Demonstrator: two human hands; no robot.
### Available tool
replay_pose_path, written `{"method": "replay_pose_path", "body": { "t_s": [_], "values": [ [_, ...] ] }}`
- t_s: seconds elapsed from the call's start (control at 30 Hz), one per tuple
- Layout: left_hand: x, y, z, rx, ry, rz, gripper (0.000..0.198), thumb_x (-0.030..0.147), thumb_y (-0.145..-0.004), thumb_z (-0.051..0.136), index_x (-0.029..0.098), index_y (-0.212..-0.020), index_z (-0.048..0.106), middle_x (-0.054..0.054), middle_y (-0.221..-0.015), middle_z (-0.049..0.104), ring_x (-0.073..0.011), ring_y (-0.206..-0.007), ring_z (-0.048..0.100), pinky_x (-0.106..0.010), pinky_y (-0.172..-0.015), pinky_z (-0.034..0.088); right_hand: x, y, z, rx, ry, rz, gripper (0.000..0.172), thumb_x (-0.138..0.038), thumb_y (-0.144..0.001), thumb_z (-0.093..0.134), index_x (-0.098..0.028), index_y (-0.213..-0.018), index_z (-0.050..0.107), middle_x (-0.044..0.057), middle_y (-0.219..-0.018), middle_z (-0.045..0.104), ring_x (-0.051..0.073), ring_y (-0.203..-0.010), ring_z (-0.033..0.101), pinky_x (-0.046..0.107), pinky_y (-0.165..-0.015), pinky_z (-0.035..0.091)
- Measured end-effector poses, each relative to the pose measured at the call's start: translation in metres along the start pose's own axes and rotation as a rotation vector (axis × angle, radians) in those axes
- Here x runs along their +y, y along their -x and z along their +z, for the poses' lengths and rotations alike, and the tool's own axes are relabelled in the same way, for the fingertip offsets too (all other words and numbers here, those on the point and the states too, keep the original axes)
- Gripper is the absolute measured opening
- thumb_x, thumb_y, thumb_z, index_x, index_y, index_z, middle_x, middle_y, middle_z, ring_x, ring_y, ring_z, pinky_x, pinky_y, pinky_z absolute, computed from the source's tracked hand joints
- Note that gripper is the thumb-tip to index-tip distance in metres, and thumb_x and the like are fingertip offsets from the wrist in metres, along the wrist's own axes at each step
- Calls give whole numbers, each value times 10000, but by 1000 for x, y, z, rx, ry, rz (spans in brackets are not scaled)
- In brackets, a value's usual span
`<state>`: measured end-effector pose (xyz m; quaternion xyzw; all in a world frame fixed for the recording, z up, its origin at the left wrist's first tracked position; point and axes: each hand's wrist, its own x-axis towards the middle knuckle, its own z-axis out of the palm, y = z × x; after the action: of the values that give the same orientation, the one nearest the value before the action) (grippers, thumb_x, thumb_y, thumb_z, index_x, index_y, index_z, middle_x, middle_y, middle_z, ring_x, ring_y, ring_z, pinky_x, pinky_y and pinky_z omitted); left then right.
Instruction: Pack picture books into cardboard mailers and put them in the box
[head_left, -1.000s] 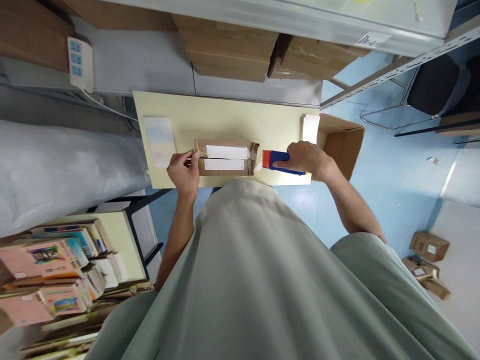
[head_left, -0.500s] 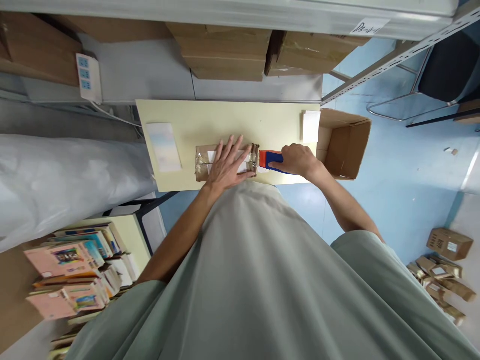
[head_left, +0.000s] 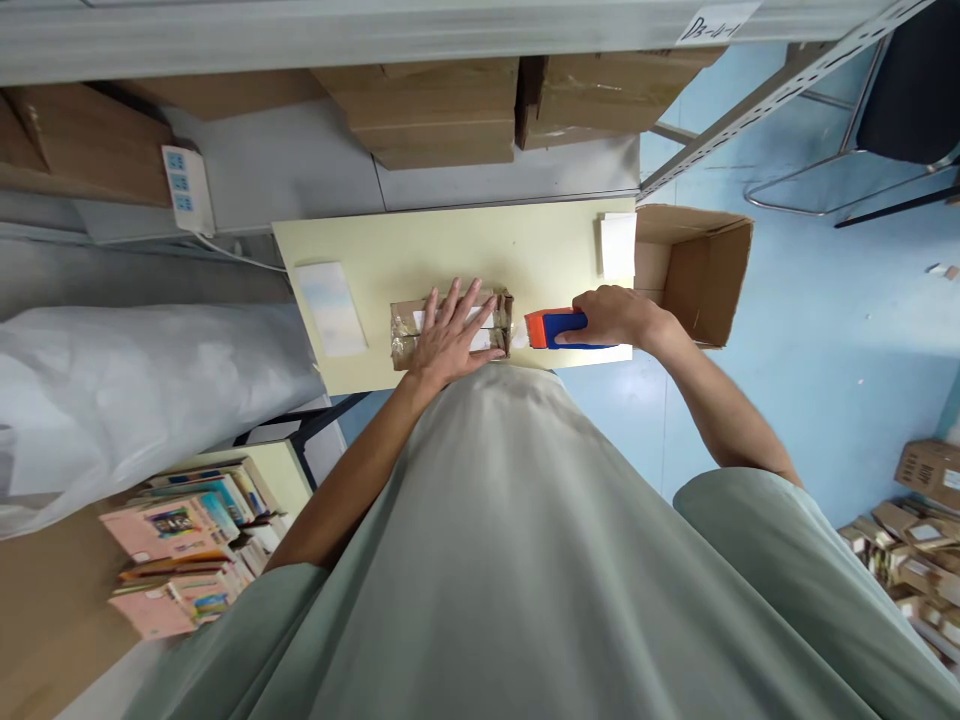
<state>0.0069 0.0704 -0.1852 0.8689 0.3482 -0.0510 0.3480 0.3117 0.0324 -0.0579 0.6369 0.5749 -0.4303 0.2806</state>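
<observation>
A small brown cardboard parcel (head_left: pixel 403 318) with white labels lies on the pale yellow table (head_left: pixel 465 250). My left hand (head_left: pixel 450 335) lies flat on top of it, fingers spread. My right hand (head_left: pixel 615 315) is closed around a blue and orange tape dispenser (head_left: pixel 551 328), held just right of the parcel's end, with a strip of clear tape running between dispenser and parcel.
A white sheet (head_left: pixel 330 308) lies at the table's left end and a white pad (head_left: pixel 619 245) at its right end. An open cardboard box (head_left: pixel 705 270) stands right of the table. Shelved boxes (head_left: pixel 442 110) sit behind, books (head_left: pixel 187 550) at lower left, parcels (head_left: pixel 915 540) on the floor.
My left hand went from pinching the parcel's left end to lying flat on its top. My right hand drew the dispenser slightly right, away from the parcel.
</observation>
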Motion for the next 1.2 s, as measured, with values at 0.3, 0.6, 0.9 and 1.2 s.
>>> {"method": "replay_pose_path", "body": {
  "t_s": [0.3,0.6,0.9,1.2],
  "values": [
    [-31,7,25,-13,9,-48,1249,724,-825,928,252,-1832,358,-246,-1917,235,-481,-1803,167,-764,-1430,-12,-7,-24,44,183,109,120,500,-507,-1142,577,-79,-1323,763,281,-1250,810,394,-1161,760,399,-874,486],
    [-26,-4,30,-7,25,25,1249,597,-921,804,79,-1863,166,-262,-1931,143,-445,-1823,66,-683,-1468,39,-8,-40,47,159,52,122,601,-573,-1131,575,-52,-1389,724,283,-1241,815,378,-1152,768,388,-880,487],
    [-44,-2,47,21,-23,23,1190,826,-983,666,129,-1855,254,-238,-1934,154,-421,-1827,38,-674,-1463,22,-33,-45,87,287,-17,150,512,-496,-1188,499,-38,-1359,652,296,-1112,815,391,-1044,810,388,-810,512],
    [-47,-12,42,97,-41,-4,1171,834,-988,641,119,-1844,287,-234,-1928,187,-440,-1820,104,-681,-1470,64,-58,-61,100,398,-193,302,500,-508,-1201,487,-49,-1348,619,281,-1122,827,378,-1095,832,400,-882,595]
  ]
}}
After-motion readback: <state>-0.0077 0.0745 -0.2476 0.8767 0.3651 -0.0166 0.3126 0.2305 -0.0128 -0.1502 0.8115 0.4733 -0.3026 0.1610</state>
